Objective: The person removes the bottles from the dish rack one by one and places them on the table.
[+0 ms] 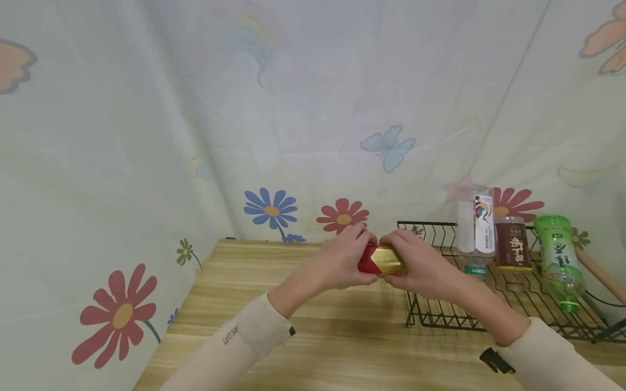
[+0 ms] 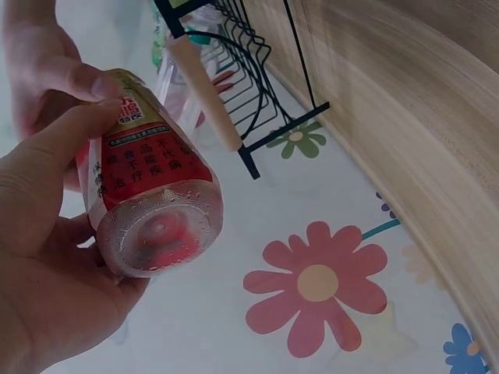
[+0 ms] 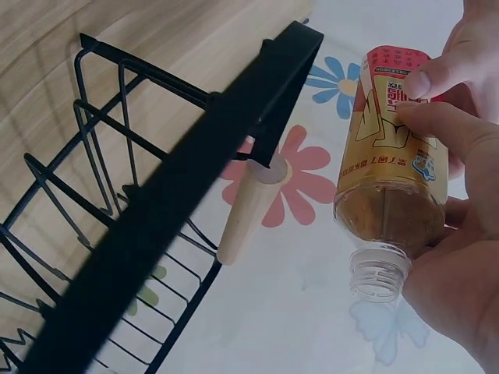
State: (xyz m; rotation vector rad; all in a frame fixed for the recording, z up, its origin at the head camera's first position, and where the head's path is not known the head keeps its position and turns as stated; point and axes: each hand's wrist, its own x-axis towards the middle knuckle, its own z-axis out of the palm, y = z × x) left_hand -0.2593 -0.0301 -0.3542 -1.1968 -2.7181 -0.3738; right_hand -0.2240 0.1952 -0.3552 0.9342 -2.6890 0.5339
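A small clear plastic bottle with a red and gold label [image 1: 383,259] is held sideways between both hands above the wooden table. My left hand [image 1: 342,258] grips the bottle's red base end, its thumb across the label in the left wrist view. The right hand [image 1: 425,266] grips the gold end near the neck. In the right wrist view the threaded bottle neck [image 3: 380,274] has no cap on it and points downward. Fingers of both hands meet around the label, and some are hidden behind the bottle.
On the right, a black wire rack [image 1: 425,223] with a wooden handle [image 1: 601,274] stands on the table [image 1: 274,282]. It holds a clear bottle [image 1: 484,225], a brown-labelled bottle [image 1: 512,241] and a green-labelled bottle [image 1: 557,244], necks down. A flower-patterned curtain [image 1: 303,108] hangs behind.
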